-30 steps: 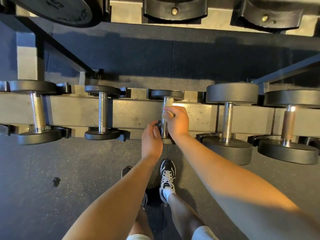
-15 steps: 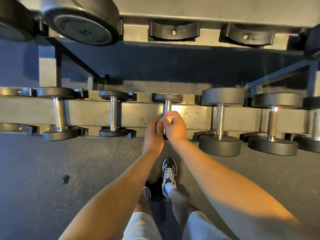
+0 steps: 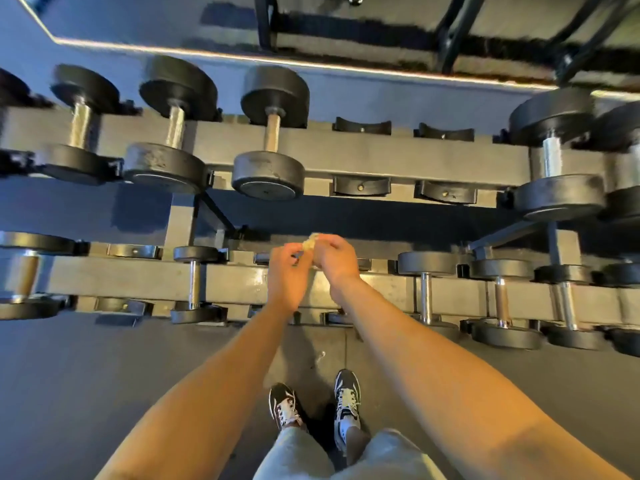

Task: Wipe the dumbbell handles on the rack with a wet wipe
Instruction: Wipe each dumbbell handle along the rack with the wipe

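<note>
- The black steel two-tier dumbbell rack (image 3: 346, 157) spans the view; its grey lower rail (image 3: 225, 282) serves as the landmark here.
- The small, crumpled, pale wet wipe (image 3: 311, 243) is held in the air above the middle of the lower rail, touching no handle.
- The right hand (image 3: 334, 261) pinches the wet wipe at its fingertips, with the fingers curled round it.
- The left hand (image 3: 289, 275) is just beside it with its fingers bent in to the same wad. It seems to pinch the other edge, though blur hides the exact contact.
- Step in hand, as I judge it: a pause between handles to refold or bunch the wipe, not a wiping stroke.
- Along the lower rail to the left sits a small black dumbbell with a thin chrome handle (image 3: 194, 282). To the right lies a larger one with a chrome handle (image 3: 426, 296), and more lie past it.
- Whether a dumbbell lies on the lower rail directly under the hands cannot be told, because the hands and forearms cover that spot.
- Above the lower rail, the upper tier carries big black dumbbells (image 3: 272, 131) and some vacant cradles (image 3: 362, 128).
- The next move calls for one hand to wrap the wipe round a bare handle. It should then rub along the handle's length and around it, reaching the underside.
- Risk: a wadded wipe touches little metal, so opening it out would help.
</note>
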Demonstrator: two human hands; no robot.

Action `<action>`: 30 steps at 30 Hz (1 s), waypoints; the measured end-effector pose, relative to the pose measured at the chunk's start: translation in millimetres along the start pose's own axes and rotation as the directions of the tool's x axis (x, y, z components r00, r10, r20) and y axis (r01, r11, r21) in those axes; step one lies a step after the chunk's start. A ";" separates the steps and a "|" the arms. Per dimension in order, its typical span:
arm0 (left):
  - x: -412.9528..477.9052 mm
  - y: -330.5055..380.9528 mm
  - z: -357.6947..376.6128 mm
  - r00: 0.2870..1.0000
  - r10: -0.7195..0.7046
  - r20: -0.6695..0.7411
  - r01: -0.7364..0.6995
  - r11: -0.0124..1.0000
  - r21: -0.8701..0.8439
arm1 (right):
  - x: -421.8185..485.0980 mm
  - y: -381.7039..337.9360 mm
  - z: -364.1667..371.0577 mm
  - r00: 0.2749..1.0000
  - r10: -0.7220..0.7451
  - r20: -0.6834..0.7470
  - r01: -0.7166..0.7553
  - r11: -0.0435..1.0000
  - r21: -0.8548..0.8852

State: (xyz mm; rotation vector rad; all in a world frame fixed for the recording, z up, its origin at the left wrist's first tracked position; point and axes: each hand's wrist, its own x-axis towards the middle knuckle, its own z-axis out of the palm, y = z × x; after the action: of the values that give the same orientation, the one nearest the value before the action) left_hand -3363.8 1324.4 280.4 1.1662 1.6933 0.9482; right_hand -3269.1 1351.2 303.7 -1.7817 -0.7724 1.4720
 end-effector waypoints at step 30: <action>145.0 45.1 -76.8 0.976 0.155 -0.150 -0.126 0.974 0.191 | 88.1 -106.1 112.1 0.910 -0.414 0.037 0.416 0.904 -0.100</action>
State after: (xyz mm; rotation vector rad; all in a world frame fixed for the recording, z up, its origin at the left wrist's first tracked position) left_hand -3450.8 1466.2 316.3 1.3751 1.8794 1.0177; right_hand -3365.3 1499.0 326.0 -1.5558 -1.1754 1.1767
